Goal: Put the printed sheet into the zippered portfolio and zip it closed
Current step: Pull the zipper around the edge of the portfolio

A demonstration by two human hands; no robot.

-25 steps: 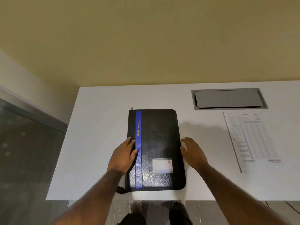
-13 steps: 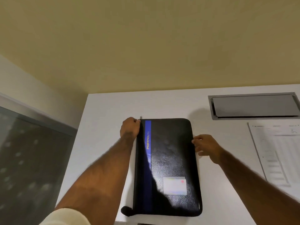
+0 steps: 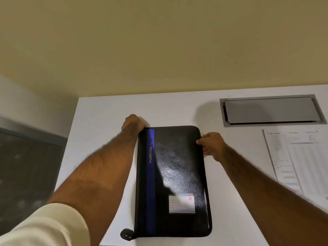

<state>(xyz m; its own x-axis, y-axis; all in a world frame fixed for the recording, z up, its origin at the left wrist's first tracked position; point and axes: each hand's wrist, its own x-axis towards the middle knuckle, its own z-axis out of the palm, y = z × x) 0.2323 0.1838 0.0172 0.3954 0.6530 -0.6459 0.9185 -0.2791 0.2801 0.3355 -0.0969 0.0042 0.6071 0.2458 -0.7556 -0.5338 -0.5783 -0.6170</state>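
L hand point(image 3: 133, 123) curled round far corner of black leather zip portfolio point(image 3: 177, 174); R hand point(image 3: 213, 146) pinched right edge.

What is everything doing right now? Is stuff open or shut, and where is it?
portfolio, closed, lying flat on the table.
printed sheet, flat on the table to the right of the portfolio, not inside it.
left hand, curled on the portfolio's far left corner.
right hand, gripping the portfolio's right edge.
cable hatch, lid down.
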